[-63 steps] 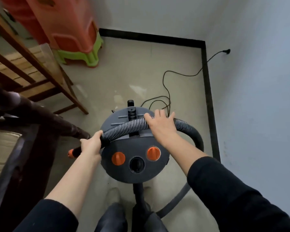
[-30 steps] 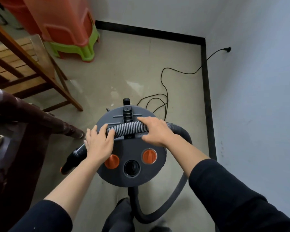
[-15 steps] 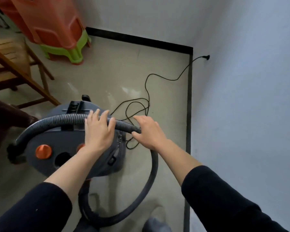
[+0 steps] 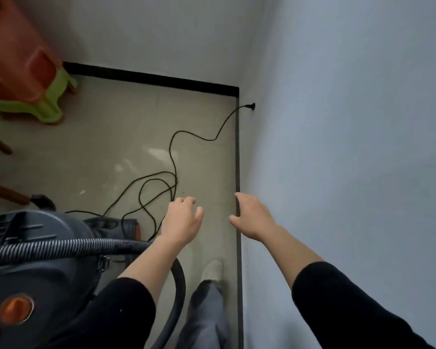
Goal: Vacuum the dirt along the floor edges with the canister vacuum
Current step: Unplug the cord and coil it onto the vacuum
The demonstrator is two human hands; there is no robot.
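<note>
The left hand [image 4: 181, 220] hangs over the floor with its fingers loosely curled. The right hand [image 4: 252, 217] reaches out with relaxed fingers close to the dark floor edge [image 4: 238, 159] under the right wall. The hands are apart, and both are empty.

The canister vacuum [image 4: 43, 230] stands at the lower left. Its ribbed hose [image 4: 61, 248] is draped over the lid and loops down behind the left forearm. The power cord [image 4: 171, 157] trails in loose coils across the floor to a plug [image 4: 249, 106] in the right wall.

The machine looks plugged in, but neither hand holds a nozzle, so I judge that the edges are not yet vacuumed. Whether dirt lies along the strip is too fine to tell.

Half a second earlier both hands lay on the hose over the canister. Now they have let go and moved toward the wall. The view has swung right, and a foot [image 4: 212, 270] shows beside the edge.
</note>
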